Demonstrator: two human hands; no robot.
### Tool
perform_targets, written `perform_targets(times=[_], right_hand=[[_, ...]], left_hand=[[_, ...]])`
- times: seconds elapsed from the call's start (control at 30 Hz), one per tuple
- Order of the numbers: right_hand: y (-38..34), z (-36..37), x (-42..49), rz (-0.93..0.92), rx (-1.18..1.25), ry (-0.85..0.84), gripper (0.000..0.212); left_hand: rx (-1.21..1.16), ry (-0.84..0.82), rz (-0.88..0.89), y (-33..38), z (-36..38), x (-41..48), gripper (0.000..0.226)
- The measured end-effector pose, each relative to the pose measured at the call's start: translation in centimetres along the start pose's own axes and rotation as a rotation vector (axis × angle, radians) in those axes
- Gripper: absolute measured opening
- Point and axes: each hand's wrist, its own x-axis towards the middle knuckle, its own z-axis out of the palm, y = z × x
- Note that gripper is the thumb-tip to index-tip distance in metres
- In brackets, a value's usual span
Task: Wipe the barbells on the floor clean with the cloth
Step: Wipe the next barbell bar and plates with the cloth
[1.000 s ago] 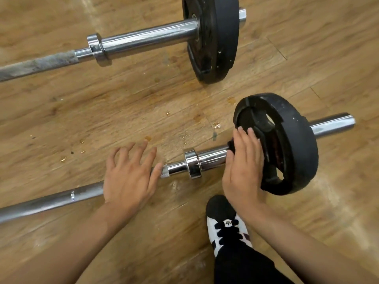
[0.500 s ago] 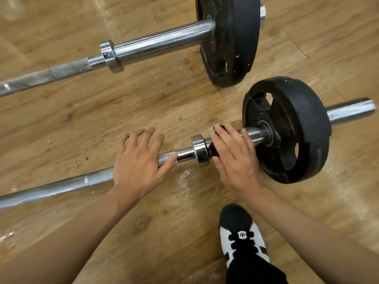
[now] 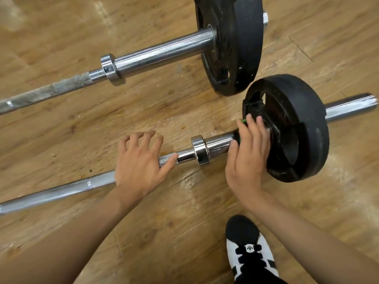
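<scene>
Two barbells lie on the wooden floor. The near barbell (image 3: pixel 61 189) runs left to right, with a chrome collar (image 3: pixel 200 149) and a black plate (image 3: pixel 303 124) on its right sleeve. My left hand (image 3: pixel 139 165) rests palm-down on its knurled shaft just left of the collar, fingers spread. My right hand (image 3: pixel 248 156) wraps over the sleeve right beside the plate, holding a dark cloth (image 3: pixel 236 136) with a green edge against the metal. Most of the cloth is hidden under the hand. The far barbell (image 3: pixel 160 52) lies parallel behind, carrying a larger black plate (image 3: pixel 240 44).
My black-and-white shoe (image 3: pixel 250 249) stands on the floor just below the right hand. Small crumbs of debris (image 3: pixel 100 159) dot the boards near the left hand. The two plates nearly touch at the right.
My right hand slid along the near sleeve with the cloth, from beside the collar back up against the plate. The left hand stayed on the shaft.
</scene>
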Motion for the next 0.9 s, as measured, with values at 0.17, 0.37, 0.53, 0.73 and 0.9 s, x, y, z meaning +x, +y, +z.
perform_targets(times=[0.17, 0.37, 0.53, 0.73, 0.9], right_hand=[[1.7, 1.6, 0.2, -0.520, -0.032, -0.107, 0.043], [-1.3, 0.9, 0.4, 0.021, 0.014, -0.007, 0.046], [-1.9, 0.9, 0.7, -0.293, 0.046, -0.171, 0.036], [-3.3, 0.0, 3.9, 0.043, -0.168, -0.200, 0.048], [-1.7, -0.5, 0.8, -0.368, 0.008, -0.201, 0.031]], left_hand=[[0.019, 0.000, -0.016, -0.3, 0.0, 0.7, 0.078], [-0.003, 0.029, -0.014, -0.4, 0.0, 0.8, 0.074], [-0.006, 0.029, -0.009, -0.3, 0.0, 0.7, 0.074], [-0.005, 0.037, -0.001, 0.1, 0.0, -0.1, 0.070], [0.001, 0.025, 0.002, 0.6, 0.0, -1.3, 0.071]])
